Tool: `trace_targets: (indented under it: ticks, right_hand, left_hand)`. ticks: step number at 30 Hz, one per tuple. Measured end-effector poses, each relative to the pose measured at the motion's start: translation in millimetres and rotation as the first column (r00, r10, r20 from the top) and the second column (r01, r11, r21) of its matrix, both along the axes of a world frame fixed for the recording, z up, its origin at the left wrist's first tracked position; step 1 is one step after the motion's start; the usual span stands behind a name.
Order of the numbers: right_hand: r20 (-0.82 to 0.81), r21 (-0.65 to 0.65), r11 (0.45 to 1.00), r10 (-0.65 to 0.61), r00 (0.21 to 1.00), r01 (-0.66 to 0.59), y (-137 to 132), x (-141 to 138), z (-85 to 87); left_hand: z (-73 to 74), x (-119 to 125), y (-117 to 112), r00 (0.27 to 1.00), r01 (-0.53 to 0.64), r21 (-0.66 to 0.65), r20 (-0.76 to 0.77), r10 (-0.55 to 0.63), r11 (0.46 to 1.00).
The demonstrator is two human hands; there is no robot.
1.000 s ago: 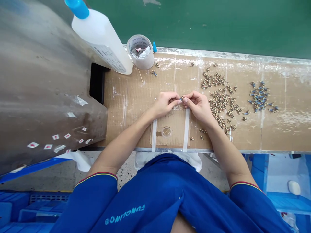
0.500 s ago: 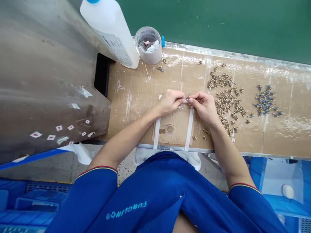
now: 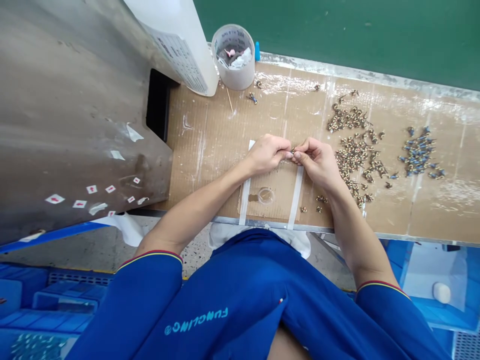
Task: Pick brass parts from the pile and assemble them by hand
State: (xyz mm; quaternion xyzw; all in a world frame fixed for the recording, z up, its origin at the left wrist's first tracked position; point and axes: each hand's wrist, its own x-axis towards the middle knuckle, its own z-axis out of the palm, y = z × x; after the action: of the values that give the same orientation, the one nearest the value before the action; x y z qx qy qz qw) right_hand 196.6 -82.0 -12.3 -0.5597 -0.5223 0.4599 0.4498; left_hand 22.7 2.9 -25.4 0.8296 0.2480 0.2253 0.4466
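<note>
My left hand (image 3: 267, 153) and my right hand (image 3: 317, 160) meet fingertip to fingertip over a cardboard-covered bench (image 3: 210, 145). Both are pinched on one tiny metal part (image 3: 292, 151) held between them. Just below the hands lies a small taped-down cardboard pad (image 3: 279, 192) with a clear round disc (image 3: 266, 195) on it. Right of my right hand is a loose pile of small brass parts (image 3: 354, 150). Farther right lies a smaller pile of blue-tipped parts (image 3: 419, 152).
A white plastic bottle (image 3: 180, 37) and a clear cup (image 3: 234, 57) holding scraps stand at the back left. A large grey metal housing (image 3: 67, 115) fills the left side. Blue crates (image 3: 33, 300) sit on the floor at the left and below the bench at the right.
The view has shifted, so everything sits further right and higher in the frame. Both hands stay pinched together on the small part with little change.
</note>
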Motion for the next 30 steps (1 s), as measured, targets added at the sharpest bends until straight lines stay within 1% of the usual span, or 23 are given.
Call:
trace_targets:
  ticks: [3, 6, 9, 12, 15, 20, 25, 30]
  right_hand:
    - [-0.022, -0.029, 1.000, 0.005, 1.000, -0.006, 0, -1, 1.2]
    - [-0.057, -0.037, 0.999, -0.010, 0.998, 0.008, 0, -1, 1.4]
    - [-0.108, -0.040, 0.999, -0.038, 0.993, 0.034, 0, 2, 2.6]
    - [-0.132, -0.049, 0.998, -0.050, 0.990, 0.044, 0, 6, 4.5]
    - [-0.119, -0.028, 0.997, -0.069, 0.990, 0.066, 0, 9, 5.5]
    - [-0.086, 0.009, 0.993, -0.113, 0.990, 0.114, 0, 8, 7.3]
    - [-0.028, -0.019, 0.994, -0.106, 0.994, 0.106, -2, 6, 10.1]
    - [-0.012, -0.035, 0.994, -0.101, 0.995, 0.100, -2, 6, 10.3]
  left_hand:
    - [0.1, -1, 0, 1.000, 0.006, -0.012, -0.006, -0.006, 1.000]
    - [1.4, -1, -1, 1.000, -0.007, -0.034, 0.022, 0.007, 0.999]
    - [5.7, -1, -5, 0.996, -0.032, -0.075, 0.083, 0.038, 0.997]
    - [11.3, 0, -9, 0.993, -0.045, -0.107, 0.105, 0.056, 0.993]
    - [14.4, 0, -10, 0.993, -0.040, -0.116, 0.104, 0.052, 0.992]
    - [13.8, -2, -8, 0.990, -0.018, -0.118, 0.135, 0.034, 0.993]
    - [12.1, -1, -8, 0.996, -0.049, -0.083, 0.073, 0.055, 0.995]
    - [10.3, -1, -8, 0.998, -0.038, -0.032, 0.056, 0.039, 0.999]
